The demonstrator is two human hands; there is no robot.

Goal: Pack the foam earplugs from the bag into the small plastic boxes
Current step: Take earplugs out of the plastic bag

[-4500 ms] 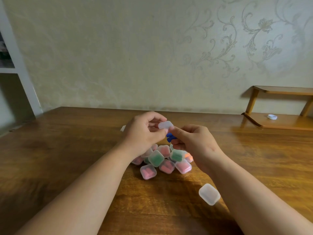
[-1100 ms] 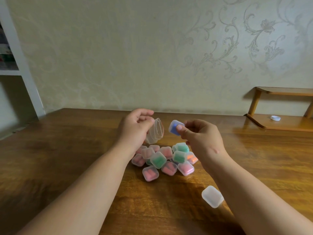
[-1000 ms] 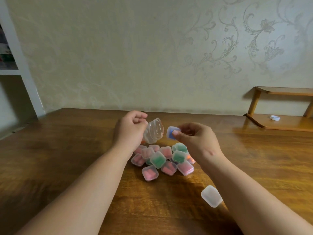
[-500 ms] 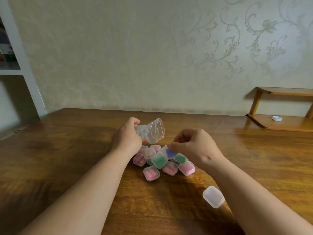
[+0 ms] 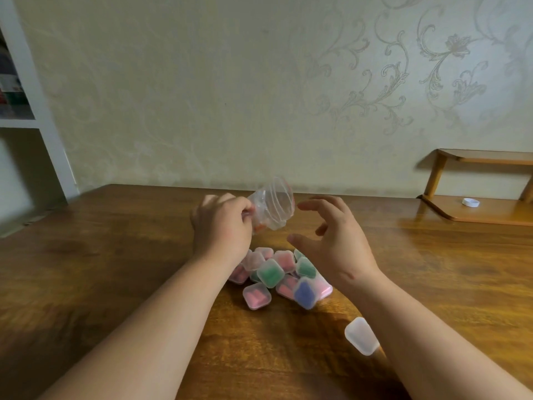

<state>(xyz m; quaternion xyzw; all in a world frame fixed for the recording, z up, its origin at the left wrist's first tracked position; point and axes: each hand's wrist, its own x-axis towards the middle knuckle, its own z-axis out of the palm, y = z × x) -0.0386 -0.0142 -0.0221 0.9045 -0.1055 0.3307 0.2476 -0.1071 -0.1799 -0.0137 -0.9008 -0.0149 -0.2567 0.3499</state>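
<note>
Now my left hand (image 5: 220, 229) grips the clear bag (image 5: 274, 206), right hand (image 5: 334, 243) spread wide; coloured boxes (image 5: 270, 273) lie on the brown wooden tabletop (image 5: 101, 255).

This looks like a room in a home rather than a workplace: the far wall is covered in pale wallpaper (image 5: 403, 82) printed with curling floral scrolls, and the counter (image 5: 86, 269) is a polished dark wood table with a worn, domestic sheen. At the far right a small two-tier wooden shelf (image 5: 484, 210) stands on the counter against the wall with a white bottle cap (image 5: 470, 202) lying on its lower tier, and at the far left a white shelving unit (image 5: 46, 116) holds blurred household items.
</note>
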